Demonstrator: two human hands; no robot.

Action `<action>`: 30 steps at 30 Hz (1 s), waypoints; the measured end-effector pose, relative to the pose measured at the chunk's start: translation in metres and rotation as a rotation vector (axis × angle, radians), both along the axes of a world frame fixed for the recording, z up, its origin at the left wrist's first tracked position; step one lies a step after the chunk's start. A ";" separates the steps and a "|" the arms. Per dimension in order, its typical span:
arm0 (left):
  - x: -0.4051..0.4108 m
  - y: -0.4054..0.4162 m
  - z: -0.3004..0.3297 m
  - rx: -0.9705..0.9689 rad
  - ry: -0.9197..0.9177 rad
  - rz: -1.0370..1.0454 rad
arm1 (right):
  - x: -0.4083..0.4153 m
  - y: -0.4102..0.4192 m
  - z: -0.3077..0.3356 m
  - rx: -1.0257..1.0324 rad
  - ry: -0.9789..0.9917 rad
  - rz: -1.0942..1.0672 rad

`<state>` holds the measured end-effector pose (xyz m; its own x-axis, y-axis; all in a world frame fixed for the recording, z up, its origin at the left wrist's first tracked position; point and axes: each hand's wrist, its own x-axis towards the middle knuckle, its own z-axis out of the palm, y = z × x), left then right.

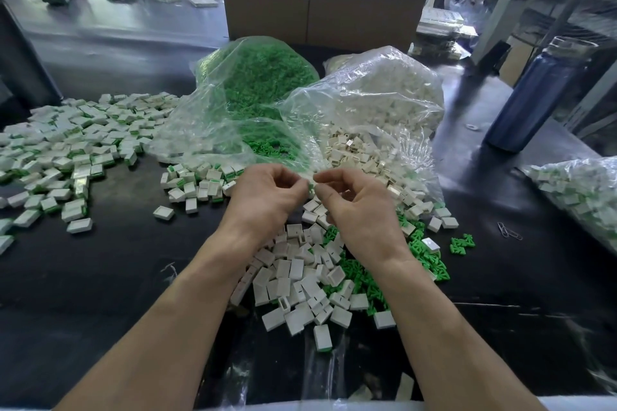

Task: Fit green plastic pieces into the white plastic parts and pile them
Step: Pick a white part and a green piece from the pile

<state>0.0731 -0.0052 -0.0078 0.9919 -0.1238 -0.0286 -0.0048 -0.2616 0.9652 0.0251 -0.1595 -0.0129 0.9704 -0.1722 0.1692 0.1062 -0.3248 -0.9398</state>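
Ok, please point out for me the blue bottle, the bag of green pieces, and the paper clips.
blue bottle (534, 95), head view, middle of body
bag of green pieces (253, 77), head view, upper bulge
paper clips (509, 231), head view, middle of wire

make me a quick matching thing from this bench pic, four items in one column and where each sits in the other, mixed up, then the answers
Things:
1. blue bottle
2. bag of green pieces
3. pile of finished white-and-green parts
4. paper clips

Places:
A. on the dark table right of the loose green pieces, near the right edge
B. spread over the left side of the table
C. standing upright at the far right
D. behind the hands, left of the bag of white parts

Pairs: 1-C, 2-D, 3-B, 4-A
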 end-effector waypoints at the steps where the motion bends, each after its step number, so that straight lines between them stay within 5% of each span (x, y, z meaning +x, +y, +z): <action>1: -0.001 -0.001 0.001 -0.064 0.023 -0.002 | -0.001 0.000 0.000 -0.018 -0.009 0.009; 13: -0.002 0.002 0.003 -0.162 0.000 -0.095 | 0.001 0.001 -0.002 -0.142 -0.112 -0.042; 22: -0.001 0.008 -0.003 0.476 -0.142 -0.141 | 0.002 -0.005 -0.006 0.032 -0.093 -0.224; 30: -0.005 0.004 -0.001 0.534 -0.108 -0.223 | 0.001 -0.005 -0.005 0.038 -0.087 -0.248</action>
<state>0.0685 -0.0017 -0.0091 0.9443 -0.3261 -0.0441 -0.2069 -0.6924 0.6912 0.0261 -0.1644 -0.0182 0.8799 -0.4105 0.2393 0.1092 -0.3155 -0.9426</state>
